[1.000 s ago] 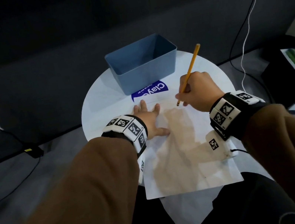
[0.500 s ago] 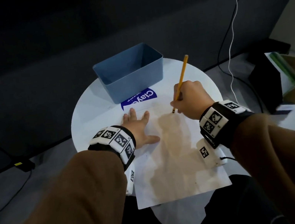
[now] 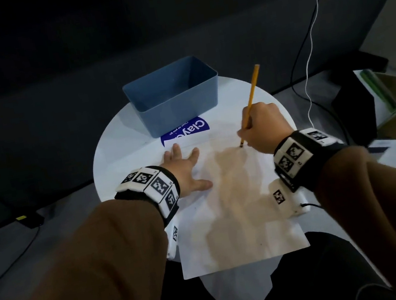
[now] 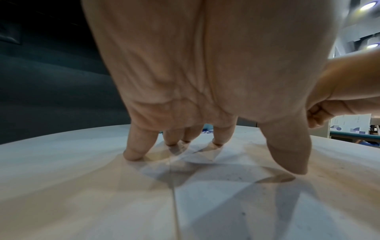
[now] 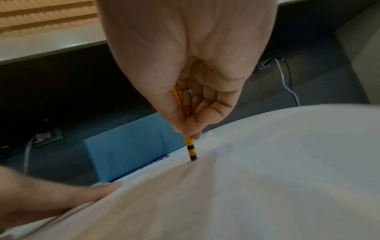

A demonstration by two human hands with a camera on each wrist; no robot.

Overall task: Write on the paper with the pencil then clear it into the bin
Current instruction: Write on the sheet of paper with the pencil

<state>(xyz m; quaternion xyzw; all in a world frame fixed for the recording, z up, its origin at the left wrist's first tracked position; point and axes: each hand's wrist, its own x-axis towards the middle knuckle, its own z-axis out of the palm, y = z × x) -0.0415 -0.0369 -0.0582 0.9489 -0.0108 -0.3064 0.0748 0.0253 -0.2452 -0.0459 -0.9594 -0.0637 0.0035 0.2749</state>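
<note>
right hand (image 3: 264,127) pinches pencil (image 3: 252,96) | left hand (image 3: 185,171) flat on paper (image 3: 233,209)

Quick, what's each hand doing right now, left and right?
Left hand: open, fingers spread flat, pressing on the paper.
Right hand: closed around the pencil, its lower end on the paper.

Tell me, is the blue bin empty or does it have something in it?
Empty, as far as visible: the head view shows only bare inner walls in the blue bin.
</note>
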